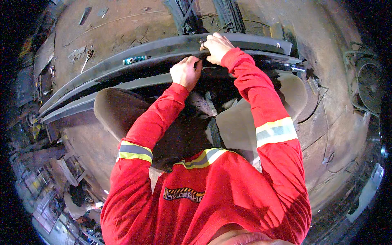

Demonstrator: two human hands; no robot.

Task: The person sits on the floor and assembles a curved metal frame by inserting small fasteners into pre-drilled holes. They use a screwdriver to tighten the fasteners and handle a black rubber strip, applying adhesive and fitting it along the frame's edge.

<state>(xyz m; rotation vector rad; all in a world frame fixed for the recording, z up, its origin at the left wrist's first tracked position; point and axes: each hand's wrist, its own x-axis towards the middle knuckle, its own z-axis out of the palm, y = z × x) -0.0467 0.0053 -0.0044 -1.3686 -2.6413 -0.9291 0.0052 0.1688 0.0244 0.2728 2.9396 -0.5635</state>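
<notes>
A long dark-grey metal beam [171, 46] lies across in front of my knees, its lengthwise flanges bowed by the lens. Over its far flange, my right hand [217, 48] is closed, thumb and fingers pinched around something small and brownish that I cannot make out. Nearer to me and slightly left, my left hand [186, 72] is curled closed beside the beam's inner edge. Whatever its fingers hold is hidden. A small teal and silver cylindrical tool [134, 60] rests on the beam left of my hands.
Two bundles of dark metal bars [229, 16] lie beyond the beam. A shiny cylindrical metal piece [297, 68] sits by its right end. A round fan [368, 84] stands at far right, near a loose cable [325, 134]. A plier-like tool [87, 59] lies on the floor, far left.
</notes>
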